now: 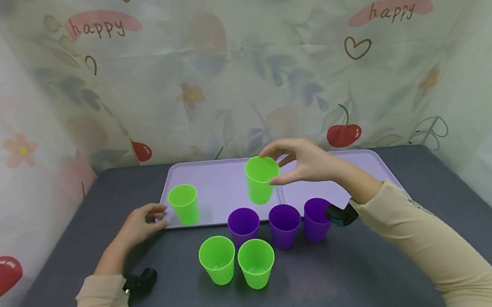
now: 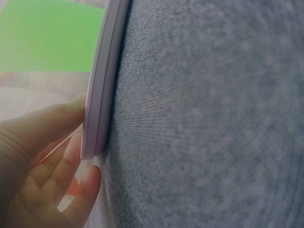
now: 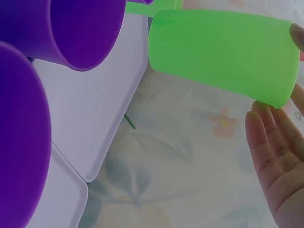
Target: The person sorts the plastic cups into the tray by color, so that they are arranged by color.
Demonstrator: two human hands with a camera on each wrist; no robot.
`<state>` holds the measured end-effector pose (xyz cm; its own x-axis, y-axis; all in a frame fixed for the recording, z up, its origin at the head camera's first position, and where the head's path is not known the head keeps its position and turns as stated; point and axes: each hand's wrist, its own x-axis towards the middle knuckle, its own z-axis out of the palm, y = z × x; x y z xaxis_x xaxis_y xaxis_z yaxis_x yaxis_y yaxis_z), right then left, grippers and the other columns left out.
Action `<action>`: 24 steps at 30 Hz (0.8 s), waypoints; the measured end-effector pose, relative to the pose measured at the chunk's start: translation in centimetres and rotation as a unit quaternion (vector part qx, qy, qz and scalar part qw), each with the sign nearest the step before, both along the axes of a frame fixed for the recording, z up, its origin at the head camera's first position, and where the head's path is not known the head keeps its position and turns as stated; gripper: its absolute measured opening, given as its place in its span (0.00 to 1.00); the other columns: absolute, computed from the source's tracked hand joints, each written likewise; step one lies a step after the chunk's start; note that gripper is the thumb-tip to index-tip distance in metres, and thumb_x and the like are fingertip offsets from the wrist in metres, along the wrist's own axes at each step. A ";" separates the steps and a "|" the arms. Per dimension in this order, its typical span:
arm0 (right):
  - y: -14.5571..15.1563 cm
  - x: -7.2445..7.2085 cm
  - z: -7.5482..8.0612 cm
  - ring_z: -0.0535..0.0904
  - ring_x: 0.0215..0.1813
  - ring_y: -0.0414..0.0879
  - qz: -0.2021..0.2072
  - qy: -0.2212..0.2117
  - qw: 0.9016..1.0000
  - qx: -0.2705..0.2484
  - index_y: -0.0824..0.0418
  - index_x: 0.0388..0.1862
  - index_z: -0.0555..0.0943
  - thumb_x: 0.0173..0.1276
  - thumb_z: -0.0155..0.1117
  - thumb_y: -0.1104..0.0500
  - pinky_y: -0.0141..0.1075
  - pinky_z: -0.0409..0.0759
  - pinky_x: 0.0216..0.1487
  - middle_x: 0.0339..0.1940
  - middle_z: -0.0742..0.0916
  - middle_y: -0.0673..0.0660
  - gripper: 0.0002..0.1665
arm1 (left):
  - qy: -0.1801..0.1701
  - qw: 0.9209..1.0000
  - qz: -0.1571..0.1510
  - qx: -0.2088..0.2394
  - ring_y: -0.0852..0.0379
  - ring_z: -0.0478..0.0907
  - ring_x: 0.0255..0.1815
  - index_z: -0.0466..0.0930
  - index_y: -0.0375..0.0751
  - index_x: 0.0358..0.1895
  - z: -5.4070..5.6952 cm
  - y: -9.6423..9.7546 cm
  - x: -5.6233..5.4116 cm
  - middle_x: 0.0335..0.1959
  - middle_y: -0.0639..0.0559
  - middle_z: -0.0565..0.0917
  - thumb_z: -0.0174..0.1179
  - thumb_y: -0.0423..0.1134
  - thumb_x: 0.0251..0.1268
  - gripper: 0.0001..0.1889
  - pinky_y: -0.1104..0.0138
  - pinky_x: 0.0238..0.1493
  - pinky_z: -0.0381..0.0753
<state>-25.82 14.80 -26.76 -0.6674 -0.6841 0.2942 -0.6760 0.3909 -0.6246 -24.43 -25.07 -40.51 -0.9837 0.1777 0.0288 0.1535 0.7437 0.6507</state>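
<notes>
My right hand [image 1: 309, 161] holds a green plastic cup [image 1: 260, 185] near its rim, thumb on one side and fingers on the other. The cup is upright above the left lilac tray [image 1: 216, 172]; whether its base touches cannot be told. At that tray's left edge, the thumb and fingertips of my left hand [image 1: 140, 224] touch the rim near the front corner. Beside them a second green cup [image 1: 184, 206] stands on the tray. Its blurred side [image 2: 52, 38] shows in the left wrist view.
A second lilac tray [image 1: 324, 190] adjoins the first on the right. Along the trays' front edge stand three purple cups [image 1: 285, 225]. Two green cups [image 1: 218, 262] [image 1: 257, 265] stand nearer on the dark grey tablecloth [image 1: 318, 293]. A patterned curtain [image 1: 240, 72] hangs behind.
</notes>
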 end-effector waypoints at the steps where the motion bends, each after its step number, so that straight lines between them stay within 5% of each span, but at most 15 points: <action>1: -0.2 -0.1 0.0 0.79 0.50 0.47 0.003 -0.001 1.000 -0.001 0.61 0.52 0.77 0.49 0.75 0.61 0.38 0.81 0.50 0.49 0.84 0.57 0.29 | -0.001 1.000 0.002 0.001 0.37 0.76 0.54 0.73 0.30 0.56 0.0 0.0 0.0 0.53 0.32 0.79 0.62 0.38 0.60 0.23 0.50 0.52 0.76; 24: -3.1 -2.7 -1.0 0.79 0.52 0.49 0.019 -0.030 0.999 0.013 0.61 0.52 0.77 0.51 0.74 0.61 0.38 0.80 0.52 0.52 0.83 0.58 0.28 | 0.003 1.000 -0.005 0.000 0.38 0.76 0.53 0.73 0.30 0.56 0.1 -0.1 0.0 0.52 0.32 0.79 0.62 0.38 0.60 0.23 0.50 0.52 0.75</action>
<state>-28.47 11.68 -27.71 -0.6575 -0.7157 0.2355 -0.6517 0.3833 -0.6545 -24.39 -25.16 -40.42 -0.9816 0.1877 0.0350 0.1650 0.7420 0.6498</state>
